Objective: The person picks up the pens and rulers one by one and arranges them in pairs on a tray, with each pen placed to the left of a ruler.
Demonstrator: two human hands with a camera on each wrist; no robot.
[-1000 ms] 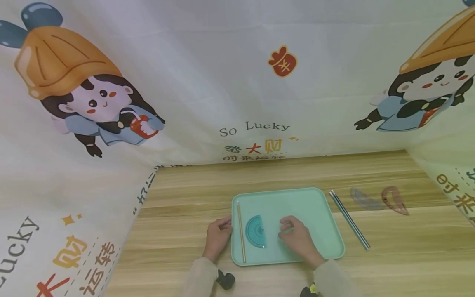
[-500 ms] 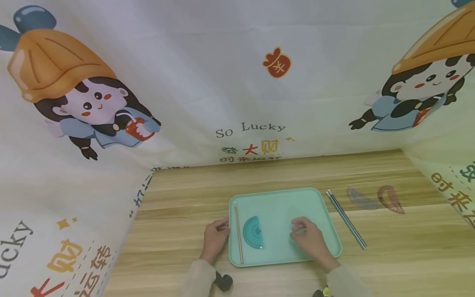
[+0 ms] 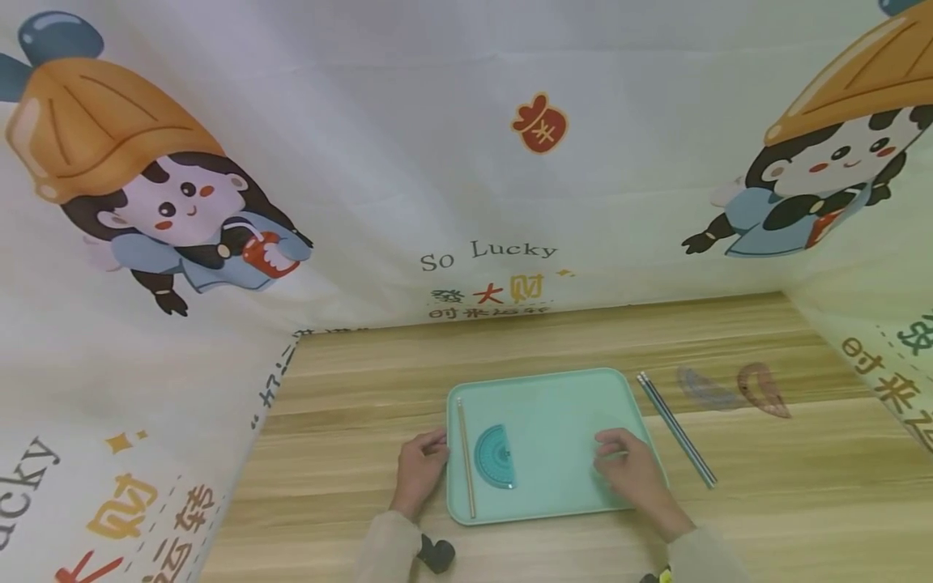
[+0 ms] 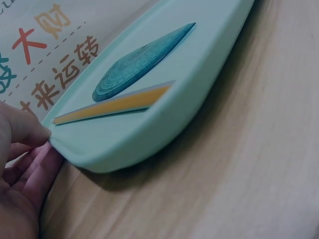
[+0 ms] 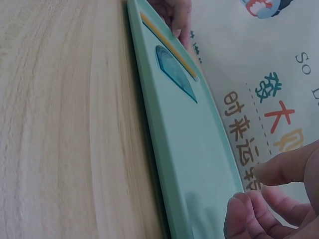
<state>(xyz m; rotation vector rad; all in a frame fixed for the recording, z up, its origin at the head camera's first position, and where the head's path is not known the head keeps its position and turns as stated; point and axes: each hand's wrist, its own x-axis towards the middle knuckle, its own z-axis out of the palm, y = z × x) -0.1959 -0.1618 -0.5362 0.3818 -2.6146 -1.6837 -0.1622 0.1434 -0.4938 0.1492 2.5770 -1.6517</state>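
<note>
A mint-green tray lies on the wooden table. My left hand pinches its left rim, thumb on top and fingers beneath, as the left wrist view shows. Along that side of the tray rests a yellow pencil, with a teal half-round protractor just right of it. My right hand hovers over the tray's right part, fingers loosely bent with nothing between them; the right wrist view shows thumb and fingertips apart.
Right of the tray, dark pencils lie side by side on the table. Beyond them are a clear bluish protractor and a pinkish one. A printed white cloth walls the back and both sides.
My right hand has moved rightward over the tray, away from the teal protractor. The left hand keeps its hold on the rim. The head view has shifted slightly.
</note>
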